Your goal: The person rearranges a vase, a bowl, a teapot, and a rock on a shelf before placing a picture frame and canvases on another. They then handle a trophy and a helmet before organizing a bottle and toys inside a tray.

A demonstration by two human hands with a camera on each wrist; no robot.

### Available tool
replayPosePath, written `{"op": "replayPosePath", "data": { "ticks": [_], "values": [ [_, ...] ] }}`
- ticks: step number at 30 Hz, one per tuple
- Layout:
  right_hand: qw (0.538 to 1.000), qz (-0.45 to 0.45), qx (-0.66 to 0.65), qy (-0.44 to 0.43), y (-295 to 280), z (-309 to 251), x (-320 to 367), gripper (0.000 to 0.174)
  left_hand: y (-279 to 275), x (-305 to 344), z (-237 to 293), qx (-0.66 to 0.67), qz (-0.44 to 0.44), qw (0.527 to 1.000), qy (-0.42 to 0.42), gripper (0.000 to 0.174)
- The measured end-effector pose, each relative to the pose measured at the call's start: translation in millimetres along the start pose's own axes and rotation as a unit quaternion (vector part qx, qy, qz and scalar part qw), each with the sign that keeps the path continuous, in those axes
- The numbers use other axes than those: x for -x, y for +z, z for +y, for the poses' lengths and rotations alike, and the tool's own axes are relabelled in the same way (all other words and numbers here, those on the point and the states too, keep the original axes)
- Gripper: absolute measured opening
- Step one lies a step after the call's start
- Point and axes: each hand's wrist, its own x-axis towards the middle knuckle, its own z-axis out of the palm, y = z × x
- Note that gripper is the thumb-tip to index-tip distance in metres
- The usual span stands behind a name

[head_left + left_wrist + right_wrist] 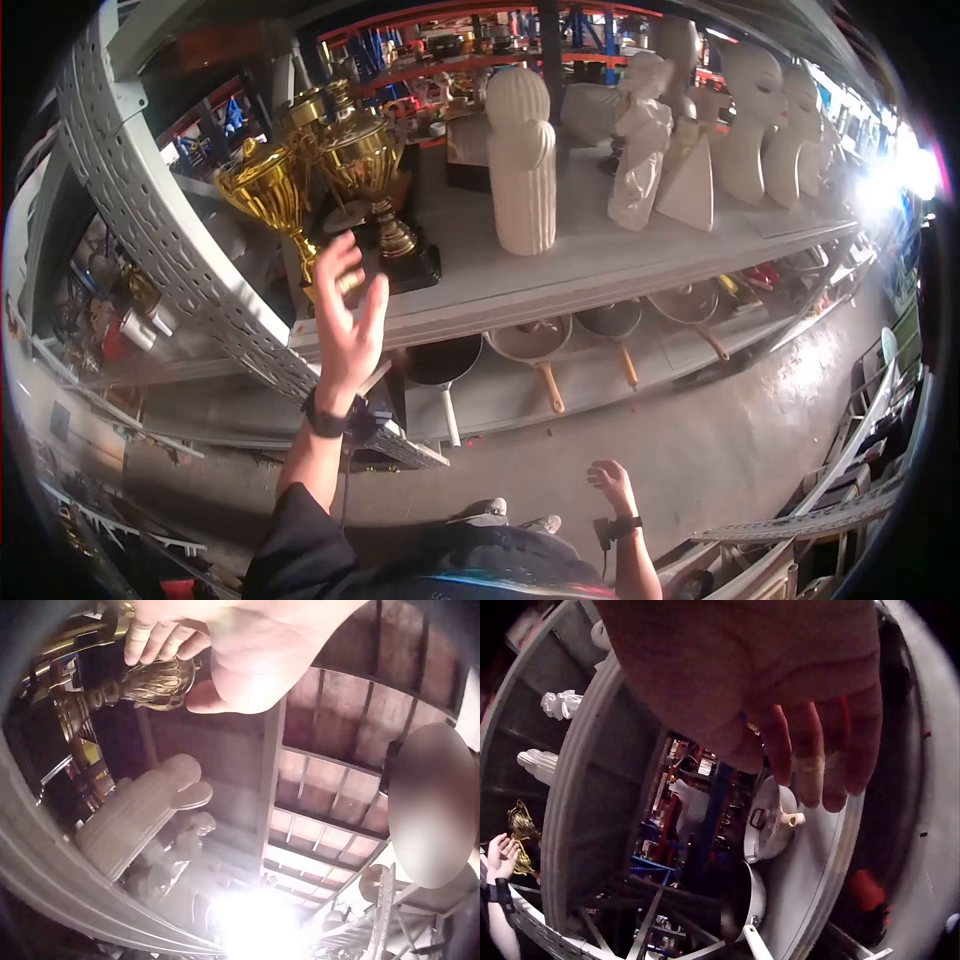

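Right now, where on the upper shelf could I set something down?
The upper shelf shows bare patches near its front edge: between the gold trophies and the ribbed white vase, and between that vase and the draped white figure. It's crowded where the trophies bunch by the left hand, and among the white busts.

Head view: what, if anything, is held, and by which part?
Nothing is held: the left hand is open near gold trophy cups, the right hand open.

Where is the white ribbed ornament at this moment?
In the head view, the white ribbed ornament stands on the upper shelf, right of the gold trophies and left of the draped white figurine.
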Motion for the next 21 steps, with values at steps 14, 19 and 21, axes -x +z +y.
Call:
{"op": "replayPosePath", "data": {
  "ticks": [14, 19, 21],
  "values": [
    [0.999, -0.046, 0.005, -0.001, 13.6, -7.9, -4.2, 0.025, 44.5, -70.8, -79.4, -0.089, -0.011, 0.989, -0.115, 0.041],
    [0.999, -0.031, 0.014, 0.018, 10.5, 0.4, -3.4, 0.025, 58.4, -69.7, -79.9, -0.037, 0.006, 0.996, -0.076, 0.024],
    [0.999, -0.03, 0.018, 0.024, 8.2, 1.4, -3.2, 0.026, 69.4, -68.0, -69.1, -0.038, -0.005, 0.998, -0.045, 0.024]
  ]
}}
